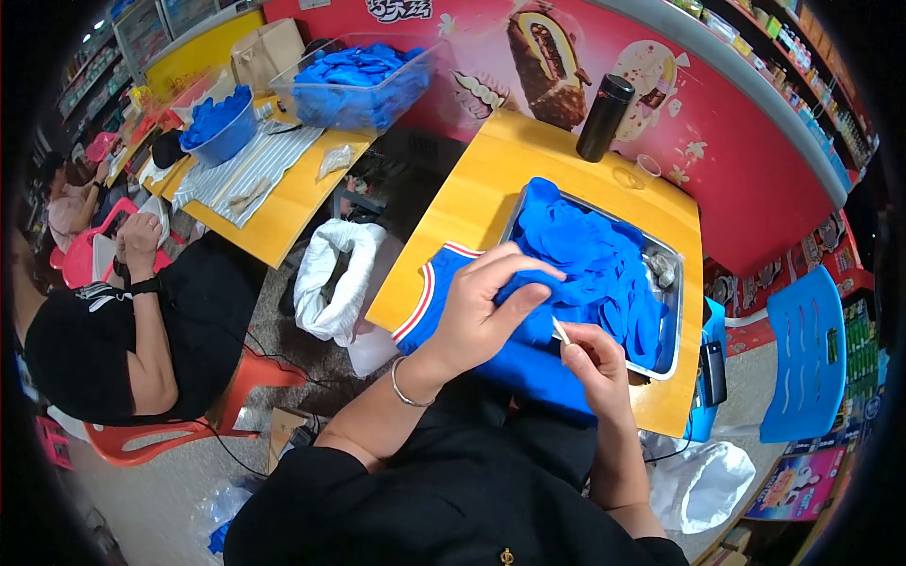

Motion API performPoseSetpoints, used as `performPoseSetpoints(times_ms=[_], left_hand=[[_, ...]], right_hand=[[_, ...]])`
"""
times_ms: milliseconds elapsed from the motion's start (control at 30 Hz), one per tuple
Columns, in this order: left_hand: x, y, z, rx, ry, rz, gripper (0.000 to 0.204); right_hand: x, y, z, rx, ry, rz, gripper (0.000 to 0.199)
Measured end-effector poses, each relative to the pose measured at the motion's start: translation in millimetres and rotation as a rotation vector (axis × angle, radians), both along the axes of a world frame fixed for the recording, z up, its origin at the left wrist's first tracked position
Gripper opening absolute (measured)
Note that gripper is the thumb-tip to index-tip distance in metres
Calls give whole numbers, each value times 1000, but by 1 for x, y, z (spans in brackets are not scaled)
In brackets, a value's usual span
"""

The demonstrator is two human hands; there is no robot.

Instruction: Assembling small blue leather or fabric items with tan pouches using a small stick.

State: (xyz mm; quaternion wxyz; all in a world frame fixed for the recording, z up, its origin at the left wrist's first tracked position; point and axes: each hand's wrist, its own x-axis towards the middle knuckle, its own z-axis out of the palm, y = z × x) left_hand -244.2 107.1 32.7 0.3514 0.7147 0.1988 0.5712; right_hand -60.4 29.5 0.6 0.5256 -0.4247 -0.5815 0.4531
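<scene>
My left hand (472,321) is closed, its fingers and thumb pinching a blue fabric piece (531,287). Just to its right, my right hand (598,366) grips a thin, pale stick-like tool (562,330) between thumb and fingers. The tool's tip points up at the fabric; whether it touches is hard to make out. Behind both hands stands a metal tray (673,351) with a heap of blue fabric pieces (590,250) in it. A blue cloth with red and white trim (425,300) hangs over the table's near edge, across my lap.
A small grey bundle (663,268) lies in the tray's right side. On the yellow table (481,179) stand a black bottle (605,118) and a clear cup (646,167). At left sits another person (104,349); a white sack (326,307) is between tables. A blue chair (802,358) stands right.
</scene>
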Motion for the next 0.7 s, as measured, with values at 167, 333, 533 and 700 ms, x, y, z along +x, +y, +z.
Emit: performPoseSetpoints(times_ms=[167, 333, 533, 700], left_hand=[[2, -4, -5, -163, -132, -111, 47], [13, -7, -9, -217, -227, -150, 54], [8, 0, -11, -176, -232, -161, 30], [5, -2, -20, -240, -174, -194, 21]], right_hand=[[8, 4, -1, 75, -214, 24, 25], [1, 3, 0, -33, 23, 94, 24], [1, 15, -4, 292, -376, -154, 27], [4, 15, 2, 484, -460, -241, 33]])
